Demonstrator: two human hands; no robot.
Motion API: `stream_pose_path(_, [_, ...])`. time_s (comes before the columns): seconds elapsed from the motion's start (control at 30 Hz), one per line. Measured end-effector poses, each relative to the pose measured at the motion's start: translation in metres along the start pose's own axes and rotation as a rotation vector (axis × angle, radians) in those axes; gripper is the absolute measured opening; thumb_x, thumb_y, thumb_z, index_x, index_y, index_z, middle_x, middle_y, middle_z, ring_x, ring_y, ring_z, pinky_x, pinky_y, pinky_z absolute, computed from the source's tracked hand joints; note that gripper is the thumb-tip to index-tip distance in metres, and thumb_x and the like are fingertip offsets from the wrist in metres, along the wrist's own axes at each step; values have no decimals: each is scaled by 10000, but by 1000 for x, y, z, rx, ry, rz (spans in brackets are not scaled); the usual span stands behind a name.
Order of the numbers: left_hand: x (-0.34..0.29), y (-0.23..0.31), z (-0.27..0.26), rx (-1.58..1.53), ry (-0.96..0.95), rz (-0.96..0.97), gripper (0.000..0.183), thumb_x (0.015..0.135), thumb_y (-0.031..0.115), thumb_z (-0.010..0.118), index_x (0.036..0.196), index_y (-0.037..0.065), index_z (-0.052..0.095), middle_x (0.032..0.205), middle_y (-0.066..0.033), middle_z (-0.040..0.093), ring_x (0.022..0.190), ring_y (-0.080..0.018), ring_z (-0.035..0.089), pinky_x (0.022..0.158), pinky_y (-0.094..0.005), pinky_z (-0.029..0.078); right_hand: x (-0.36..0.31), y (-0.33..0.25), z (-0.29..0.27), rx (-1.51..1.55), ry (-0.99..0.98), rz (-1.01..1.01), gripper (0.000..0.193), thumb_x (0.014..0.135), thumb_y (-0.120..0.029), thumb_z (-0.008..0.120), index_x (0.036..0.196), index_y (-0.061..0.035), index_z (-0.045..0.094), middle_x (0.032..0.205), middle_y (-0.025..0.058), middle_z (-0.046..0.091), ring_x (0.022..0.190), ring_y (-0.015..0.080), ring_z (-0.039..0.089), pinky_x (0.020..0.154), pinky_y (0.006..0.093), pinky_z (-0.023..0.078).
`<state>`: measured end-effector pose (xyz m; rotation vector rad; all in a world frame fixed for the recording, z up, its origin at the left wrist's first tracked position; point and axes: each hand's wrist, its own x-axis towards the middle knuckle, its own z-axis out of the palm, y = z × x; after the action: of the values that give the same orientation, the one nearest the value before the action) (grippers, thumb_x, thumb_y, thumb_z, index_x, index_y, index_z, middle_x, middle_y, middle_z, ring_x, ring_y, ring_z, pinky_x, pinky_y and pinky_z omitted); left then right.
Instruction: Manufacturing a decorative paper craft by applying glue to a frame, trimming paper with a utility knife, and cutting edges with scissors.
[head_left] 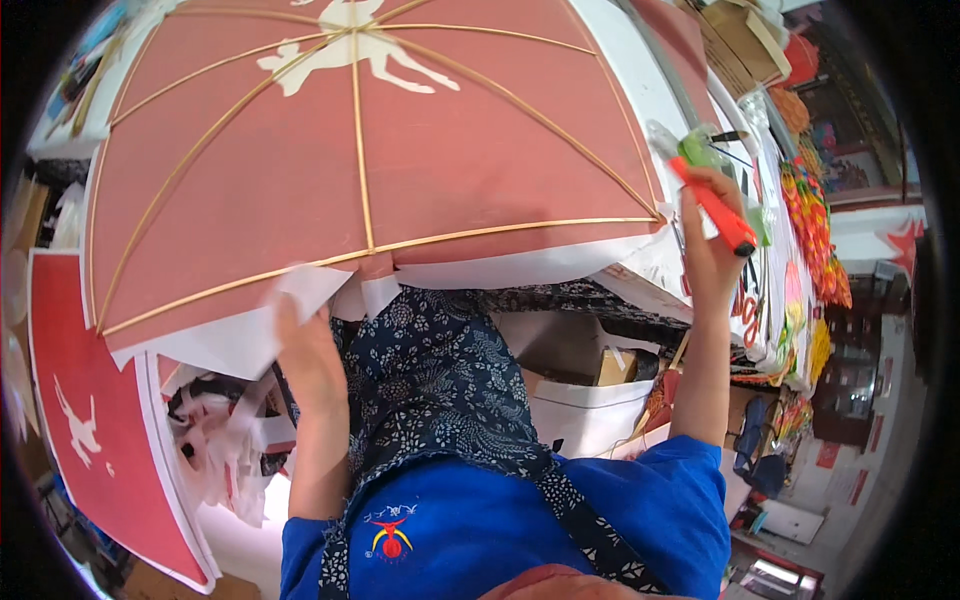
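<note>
A large red kite (240,190) with thin bamboo sticks (360,150) and a pale animal figure (385,55) fills the table in front of me. White paper margin runs along its near edge, cut into flaps. My left hand (308,350), slightly blurred, pinches a white paper flap (315,285) at that edge, left of the middle stick. At the kite's right corner, my right hand (712,215) is raised and closed around a red-orange tool with a black end (717,210). No blade shows on it.
Another red sheet with a pale figure (100,420) leans at the lower left, beside plastic bags (225,450). A green-and-clear bottle (705,148) and a brush lie past the right corner. Cardboard (740,40) and colourful hangings (815,225) stand at the far right.
</note>
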<state>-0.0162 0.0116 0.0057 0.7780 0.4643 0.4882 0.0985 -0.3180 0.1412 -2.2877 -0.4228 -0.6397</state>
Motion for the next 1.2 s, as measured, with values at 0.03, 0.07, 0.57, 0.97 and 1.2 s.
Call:
stream_pose_path(0.03, [9, 3, -1, -167, 29, 20, 408, 973, 195, 514, 1312, -23, 449, 1306, -129, 501, 1235, -254, 473, 1077, -444, 371, 5, 22, -18, -157, 27, -41, 213, 853, -14, 601, 1062, 6, 636, 991, 80, 639, 869, 143, 593, 792, 289, 468])
stream_pose_path(0.07, [13, 5, -2, -119, 76, 24, 401, 964, 180, 537, 1297, -28, 454, 1287, -124, 509, 1217, -233, 483, 1053, -418, 393, 6, 45, -31, -348, 73, -113, 200, 865, -30, 594, 1057, -20, 649, 968, 90, 646, 849, 159, 608, 783, 285, 472])
stream_pose_path(0.57, [-5, 13, -93, -81, 171, -146, 445, 907, 133, 512, 1302, -54, 431, 1269, -160, 551, 1186, -303, 525, 1020, -440, 421, -24, 133, -51, -477, -160, 184, 344, 903, -276, 584, 1192, -92, 615, 1108, 113, 636, 969, 261, 621, 821, 366, 474])
stream_pose_path(0.97, [44, 55, -41, 200, 123, 207, 432, 883, 41, 642, 1270, -60, 479, 1270, -126, 529, 1145, -204, 538, 972, -343, 451, 10, 148, -25, -222, -394, 346, 224, 796, -114, 590, 961, 10, 677, 639, 57, 604, 553, 101, 533, 513, 260, 401])
stream_pose_path(1.2, [93, 92, -47, 316, 91, 307, 521, 849, 0, 647, 1320, -42, 429, 1300, -144, 510, 1169, -241, 539, 985, -407, 467, 0, 118, -46, 282, -277, 736, 211, 849, -101, 600, 1010, 27, 645, 804, 25, 636, 636, 76, 566, 574, 210, 479])
